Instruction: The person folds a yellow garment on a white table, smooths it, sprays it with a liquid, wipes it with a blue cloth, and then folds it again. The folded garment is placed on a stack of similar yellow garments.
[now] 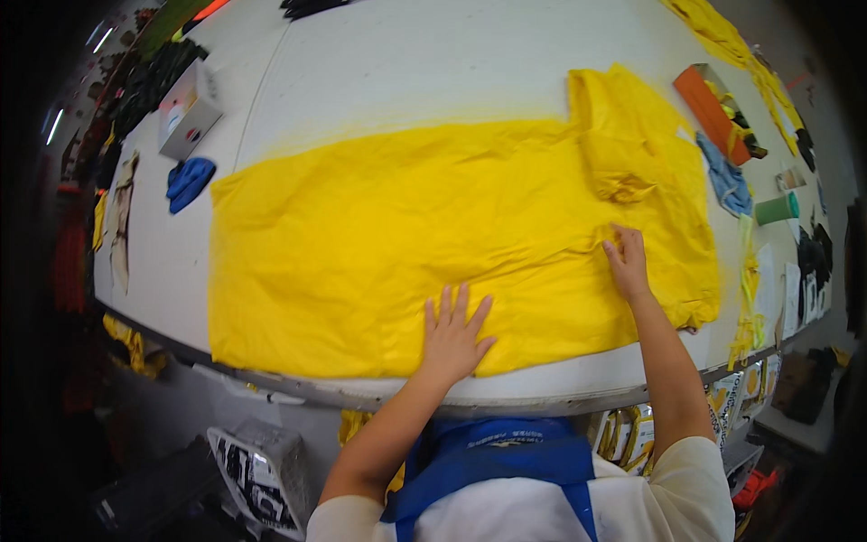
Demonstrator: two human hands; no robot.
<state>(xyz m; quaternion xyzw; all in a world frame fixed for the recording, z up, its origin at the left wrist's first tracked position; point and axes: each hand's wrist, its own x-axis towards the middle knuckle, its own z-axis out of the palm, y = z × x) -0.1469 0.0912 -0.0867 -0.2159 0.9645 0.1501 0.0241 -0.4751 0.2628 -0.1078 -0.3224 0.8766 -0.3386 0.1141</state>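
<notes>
A large yellow garment (388,217) of smooth, raincoat-like cloth lies spread across the white table, with its bunched, folded part (632,135) at the right. My left hand (454,339) presses flat on the cloth near the front edge, fingers spread. Farther right, my right hand (629,262) has its fingers bent, with thumb and forefinger close together at the cloth. Creases run from the middle of the garment toward that pinch. The underside of the garment is hidden.
At the left are a white box (188,113) and a blue cloth item (189,183). An orange box (713,113), a light-blue cloth (722,176) and a green cylinder (777,210) stand or lie at the right. The table's front edge (361,390) runs close before me.
</notes>
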